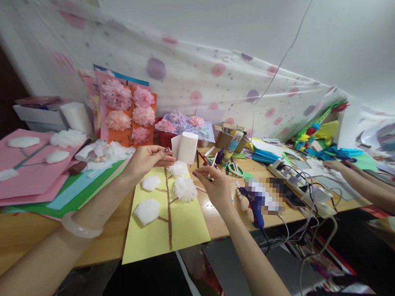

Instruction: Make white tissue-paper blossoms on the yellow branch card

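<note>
The yellow sheet (188, 229) is laid flat on the table (113, 236), between the forearms, with its near edge at or slightly past the table's front edge. Both hands are raised over its far part. The left hand (152, 161) is held with thumb and fingers nearly closed, and the right hand (217, 186) with fingertips drawn together; whether anything fine is gripped by either cannot be told.

Risks, as judged: the sheet could be creased or dragged if its near edge is pressed or caught by the body. The fluffy white flowers (185, 189) could be flattened or pulled loose if brushed by the right hand, which is placed just beside them. The standing white roll (189, 148) could be tipped by a sweep of the left hand, which is near it. The blue glue gun (254, 204) could be pulled off the table should its cord (264, 237) be snagged; contact with its nozzle should be avoided, as its heat cannot be verified.

Orientation: the sheet's long axis is directed away from the front edge, with the far end turned slightly left. The brown stem (170, 213) is run roughly along this axis, and white pads (147, 211) are set to its left
</note>
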Available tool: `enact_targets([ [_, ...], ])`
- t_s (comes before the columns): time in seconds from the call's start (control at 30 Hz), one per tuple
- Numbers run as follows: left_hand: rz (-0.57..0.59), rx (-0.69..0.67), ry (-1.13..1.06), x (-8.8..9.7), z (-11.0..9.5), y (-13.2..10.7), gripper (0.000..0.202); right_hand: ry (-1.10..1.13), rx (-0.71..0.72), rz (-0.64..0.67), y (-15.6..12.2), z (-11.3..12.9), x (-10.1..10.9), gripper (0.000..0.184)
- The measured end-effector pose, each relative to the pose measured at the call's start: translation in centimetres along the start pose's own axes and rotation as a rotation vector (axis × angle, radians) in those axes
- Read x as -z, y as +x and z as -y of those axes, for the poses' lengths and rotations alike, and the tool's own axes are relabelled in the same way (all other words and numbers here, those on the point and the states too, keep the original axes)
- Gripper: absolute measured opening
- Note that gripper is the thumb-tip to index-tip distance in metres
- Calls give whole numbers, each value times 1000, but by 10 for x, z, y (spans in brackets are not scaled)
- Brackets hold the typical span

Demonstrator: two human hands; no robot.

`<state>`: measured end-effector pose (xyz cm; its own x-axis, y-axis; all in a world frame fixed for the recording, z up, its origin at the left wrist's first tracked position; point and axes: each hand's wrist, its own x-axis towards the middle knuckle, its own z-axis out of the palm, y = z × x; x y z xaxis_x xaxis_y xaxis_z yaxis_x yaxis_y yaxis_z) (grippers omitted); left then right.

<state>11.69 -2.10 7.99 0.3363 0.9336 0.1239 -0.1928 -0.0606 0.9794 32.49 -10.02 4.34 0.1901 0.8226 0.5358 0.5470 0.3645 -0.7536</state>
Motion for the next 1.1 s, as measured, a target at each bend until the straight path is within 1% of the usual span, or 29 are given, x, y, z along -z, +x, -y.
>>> enact_targets([
  [0.1, 129, 81, -166, -14, -10, -11, 16, 85, 2, -14, 1, 21, 2, 24],
  [0.2, 280, 141, -300, -33, -11, -23, 17, 213, -4, 70, 3, 35, -1, 29],
  [0.27, 368, 135, -381, -43, -9, -30, 19, 353, -72, 122, 2, 38, -5, 32],
  [0.33, 446, 126, -445, -48, -6, -33, 22, 464, -148, 136, 1, 39, -8, 31],
  [0.4, 502, 142, -478, -49, -4, -35, 27, 491, -179, 121, 0, 38, -6, 26],
  [0.5, 539, 179, -468, -44, -4, -33, 36, 489, -182, 92, 3, 35, 6, 25],
  [0.63, 554, 205, -464, -35, -4, -31, 42, 499, -173, -5, 9, 30, 29, 28],
  [0.73, 566, 215, -450, -35, -3, -31, 47, 481, -135, -76, 9, 30, 37, 29],
  [0.8, 578, 233, -444, -39, -2, -33, 49, 397, -47, -56, 7, 32, 36, 26],
  [0.9, 613, 280, -466, -47, 0, -36, 52, 233, 68, 44, 3, 34, 29, 20],
  [0.97, 637, 315, -497, -50, 2, -37, 56, 200, 65, 65, 2, 35, 24, 13],
  [1.0, 648, 332, -508, -51, 3, -38, 57, 205, 53, 58, 2, 35, 22, 13],
  [1.1, 691, 343, -508, -52, 5, -37, 59, 226, 26, 38, 2, 35, 19, 26],
])
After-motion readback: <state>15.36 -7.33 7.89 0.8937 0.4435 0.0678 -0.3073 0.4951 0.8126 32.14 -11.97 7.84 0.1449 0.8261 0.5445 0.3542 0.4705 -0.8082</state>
